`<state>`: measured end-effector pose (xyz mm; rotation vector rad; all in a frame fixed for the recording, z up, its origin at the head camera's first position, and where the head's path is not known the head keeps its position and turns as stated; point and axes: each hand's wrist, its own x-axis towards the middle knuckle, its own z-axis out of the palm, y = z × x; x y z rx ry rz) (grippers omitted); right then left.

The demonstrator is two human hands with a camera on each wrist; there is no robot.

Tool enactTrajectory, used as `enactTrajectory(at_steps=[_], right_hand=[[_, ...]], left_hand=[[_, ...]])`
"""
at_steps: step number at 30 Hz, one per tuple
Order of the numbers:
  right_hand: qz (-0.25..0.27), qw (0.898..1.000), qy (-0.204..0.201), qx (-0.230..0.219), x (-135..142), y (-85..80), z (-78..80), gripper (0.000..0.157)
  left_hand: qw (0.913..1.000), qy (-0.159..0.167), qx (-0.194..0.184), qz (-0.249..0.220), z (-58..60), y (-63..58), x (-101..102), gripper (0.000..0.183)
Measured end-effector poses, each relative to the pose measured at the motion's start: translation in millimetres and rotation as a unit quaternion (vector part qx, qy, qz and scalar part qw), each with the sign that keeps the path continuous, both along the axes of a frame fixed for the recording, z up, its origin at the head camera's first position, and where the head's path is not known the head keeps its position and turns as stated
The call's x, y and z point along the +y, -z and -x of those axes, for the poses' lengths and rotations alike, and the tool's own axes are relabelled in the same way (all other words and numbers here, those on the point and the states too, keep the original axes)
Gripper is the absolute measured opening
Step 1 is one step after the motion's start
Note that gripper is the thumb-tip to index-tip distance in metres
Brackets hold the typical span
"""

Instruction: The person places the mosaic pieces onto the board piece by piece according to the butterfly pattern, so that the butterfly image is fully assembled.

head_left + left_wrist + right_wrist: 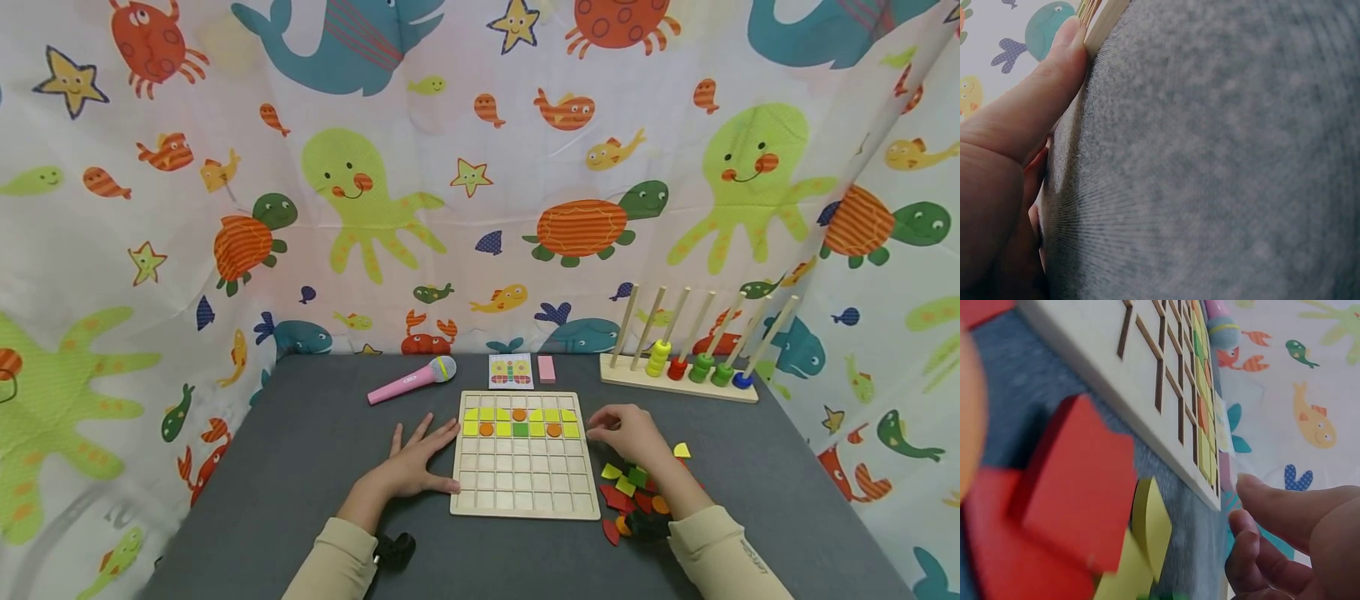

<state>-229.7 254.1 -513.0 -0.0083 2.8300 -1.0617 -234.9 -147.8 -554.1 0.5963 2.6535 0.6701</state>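
Note:
A wooden grid board [525, 505] lies in the middle of the table. Its second and third rows hold yellow pieces [471, 428], several orange discs [519, 415] and a green square [521, 430]. My left hand [408, 468] rests on the table with fingers spread, thumb and fingertips at the board's left edge. At the upper right edge hovers my right hand [626, 429], fingers loosely bent. In the right wrist view its thumb [1285, 509] and fingertips show no piece between them. Below that hand lies a pile of loose red [1079, 494], yellow, green and orange pieces.
Behind the board are a picture card [511, 372], a pink block [547, 369] and a pink toy microphone [412, 381]. A wooden peg stand [678, 383] with coloured beads stands at the back right. A curtain with sea animals [465, 242] hangs behind the table [300, 467].

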Motion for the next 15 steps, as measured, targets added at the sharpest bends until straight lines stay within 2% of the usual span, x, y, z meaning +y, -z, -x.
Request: enactTrajectory(at_steps=[15], right_hand=[[-0.007,0.999,-0.037,-0.024,22,-0.2,-32.7,0.022]], left_hand=[[1.0,0.003,0.001,-0.002,1.1,4.2,-1,0.11]])
